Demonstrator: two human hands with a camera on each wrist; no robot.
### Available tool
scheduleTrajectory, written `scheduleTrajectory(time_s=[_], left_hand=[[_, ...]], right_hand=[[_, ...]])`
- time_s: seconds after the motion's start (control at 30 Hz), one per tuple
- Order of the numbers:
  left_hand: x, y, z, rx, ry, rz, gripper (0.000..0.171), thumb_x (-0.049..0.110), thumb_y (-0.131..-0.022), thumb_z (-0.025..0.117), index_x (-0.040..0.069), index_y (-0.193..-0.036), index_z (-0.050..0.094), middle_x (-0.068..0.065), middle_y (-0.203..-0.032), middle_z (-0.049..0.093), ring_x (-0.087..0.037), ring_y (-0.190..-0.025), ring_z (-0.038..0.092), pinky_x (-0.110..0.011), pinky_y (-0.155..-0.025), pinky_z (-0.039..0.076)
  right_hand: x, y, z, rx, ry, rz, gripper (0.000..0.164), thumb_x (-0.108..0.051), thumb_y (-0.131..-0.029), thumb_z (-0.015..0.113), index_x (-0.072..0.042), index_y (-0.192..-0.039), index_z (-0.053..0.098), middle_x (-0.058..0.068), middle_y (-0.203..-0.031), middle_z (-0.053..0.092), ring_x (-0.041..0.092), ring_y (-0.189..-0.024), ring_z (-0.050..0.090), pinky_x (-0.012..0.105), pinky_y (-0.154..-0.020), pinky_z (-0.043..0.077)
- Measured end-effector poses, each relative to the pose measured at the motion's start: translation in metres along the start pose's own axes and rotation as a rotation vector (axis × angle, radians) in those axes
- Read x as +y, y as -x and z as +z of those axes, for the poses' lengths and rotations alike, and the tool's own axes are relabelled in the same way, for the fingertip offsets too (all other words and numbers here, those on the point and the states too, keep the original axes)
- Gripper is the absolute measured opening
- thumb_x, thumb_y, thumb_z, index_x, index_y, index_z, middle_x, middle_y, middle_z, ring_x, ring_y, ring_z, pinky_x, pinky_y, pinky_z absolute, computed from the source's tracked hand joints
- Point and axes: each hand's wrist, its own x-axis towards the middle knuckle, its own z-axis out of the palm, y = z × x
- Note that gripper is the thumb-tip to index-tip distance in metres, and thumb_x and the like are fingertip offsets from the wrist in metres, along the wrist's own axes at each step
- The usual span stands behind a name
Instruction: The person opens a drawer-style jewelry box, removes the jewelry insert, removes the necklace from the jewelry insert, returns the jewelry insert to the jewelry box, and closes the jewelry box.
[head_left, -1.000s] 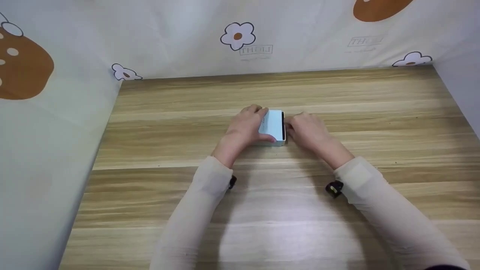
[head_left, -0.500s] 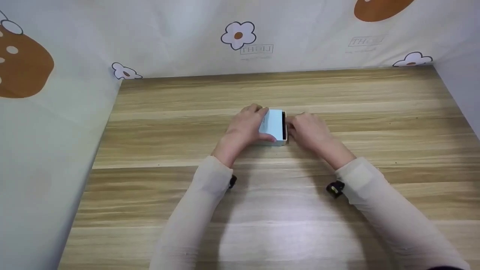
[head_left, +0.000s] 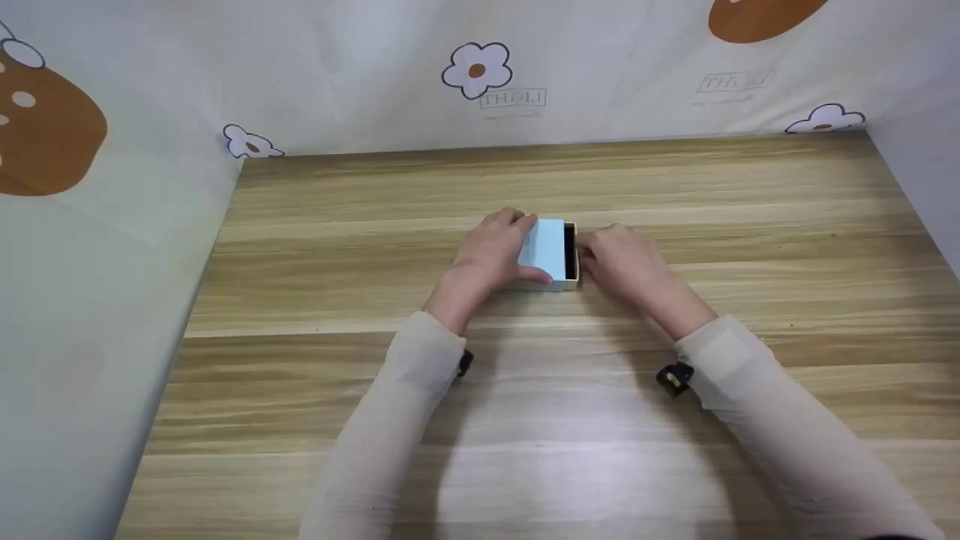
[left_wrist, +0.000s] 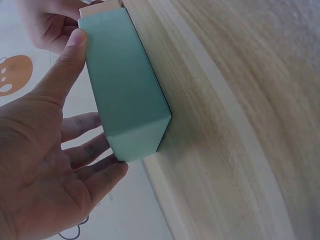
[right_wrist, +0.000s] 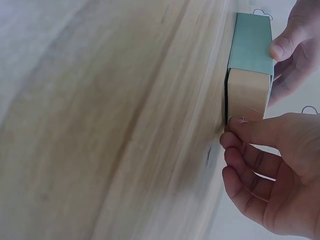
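Note:
A small pale blue-green drawer box (head_left: 547, 247) lies on the wooden table, its sleeve seen close up in the left wrist view. Out of the sleeve's right end sticks a cream inner drawer (right_wrist: 247, 92), with a dark strip of its inside showing from above. My left hand (head_left: 486, 251) grips the sleeve from the left, thumb along the near side and fingers across the far side. At the drawer's outer end, my right hand (head_left: 622, 262) pinches with thumb and forefinger, the other fingers curled; the exact spot under the fingertips is hidden.
The wood-grain table (head_left: 360, 390) spreads around the box. A pale cloth with flowers and brown shapes (head_left: 360, 82) hangs along the back and left side. Each sleeve cuff carries a small black camera, one being the right wrist camera (head_left: 675, 379).
The inner drawer has slid a little farther out to the right, and the dark gap has widened. My right hand has moved slightly right with it; the left hand and sleeve stay put.

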Motion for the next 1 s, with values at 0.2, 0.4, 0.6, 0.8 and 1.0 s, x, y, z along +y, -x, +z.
scheduleTrajectory(time_s=[0.2,0.4,0.6,0.8,1.0], left_hand=[[0.000,0.000,0.000,-0.001,0.002,-0.005,0.095,0.057,-0.077,0.078,0.013,-0.152,0.040,-0.010,-0.152,0.044,-0.026,-0.140,0.044,-0.039,-0.116,0.039],[0.000,0.000,0.000,0.003,-0.014,0.001,0.095,0.058,-0.076,0.078,0.013,-0.152,0.040,-0.010,-0.152,0.044,-0.026,-0.140,0.043,-0.039,-0.117,0.039],[0.000,0.001,-0.001,0.008,-0.025,-0.001,0.097,0.059,-0.076,0.078,0.013,-0.153,0.040,-0.010,-0.151,0.044,-0.025,-0.139,0.045,-0.039,-0.115,0.041],[0.000,0.001,-0.001,0.006,-0.020,-0.005,0.097,0.059,-0.076,0.077,0.014,-0.153,0.039,-0.009,-0.151,0.044,-0.025,-0.139,0.044,-0.039,-0.116,0.040],[0.000,0.000,0.000,0.001,-0.017,-0.013,0.098,0.059,-0.076,0.077,0.014,-0.154,0.038,-0.009,-0.152,0.044,-0.025,-0.139,0.044,-0.038,-0.116,0.039]], right_hand=[[0.003,0.002,-0.001,-0.003,-0.008,0.009,0.010,-0.012,-0.091,0.067,-0.010,-0.081,0.065,0.011,-0.078,0.070,0.032,-0.075,0.065,0.052,-0.064,0.054],[0.008,0.005,-0.002,-0.004,-0.021,0.013,0.006,-0.011,-0.091,0.066,-0.009,-0.086,0.068,0.013,-0.081,0.071,0.035,-0.079,0.067,0.053,-0.067,0.055],[0.011,0.008,-0.003,0.023,0.010,-0.020,0.009,-0.009,-0.089,0.067,-0.008,-0.081,0.065,0.012,-0.076,0.070,0.035,-0.076,0.067,0.054,-0.066,0.054],[0.014,0.010,-0.004,0.023,0.006,-0.022,0.009,-0.010,-0.089,0.067,-0.008,-0.080,0.065,0.012,-0.075,0.068,0.036,-0.074,0.066,0.054,-0.064,0.053],[0.016,0.011,-0.004,0.008,0.008,-0.004,0.010,-0.010,-0.090,0.066,-0.009,-0.081,0.065,0.010,-0.073,0.068,0.032,-0.073,0.064,0.051,-0.064,0.053]])
